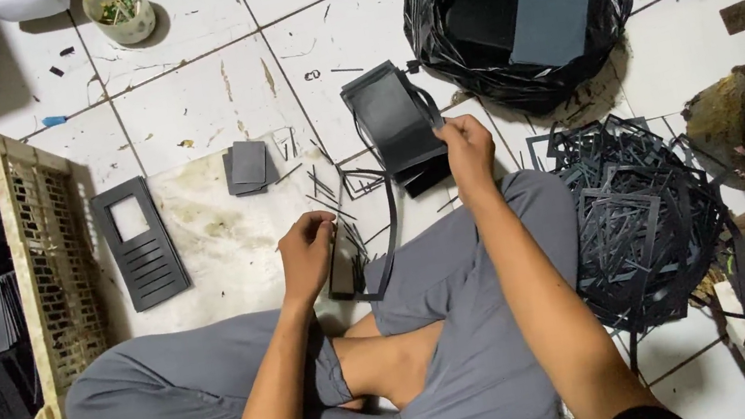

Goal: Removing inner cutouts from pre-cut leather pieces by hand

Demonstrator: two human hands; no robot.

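Black sheet: a die-cut dark card piece (393,121) stands just beyond the right fingertips, its long axis running away from the person, top end pointing toward the black bag (521,11).
Right hand (465,147): fingers pressed together, pinching the piece's near right edge and its loose thin frame strip (390,256).
Left hand (306,250): fingers curled shut around a small stack of dark pieces (341,264), held upright below the fingertips.
Step in hand: apparently stripping waste frame from a cut piece.
Next move calls for: a steady pull along the strip while the piece is kept from creasing.
Beside the right forearm: heap of stripped frames (643,216).
Left of the left hand: slotted panel (139,242) and crate (50,251).
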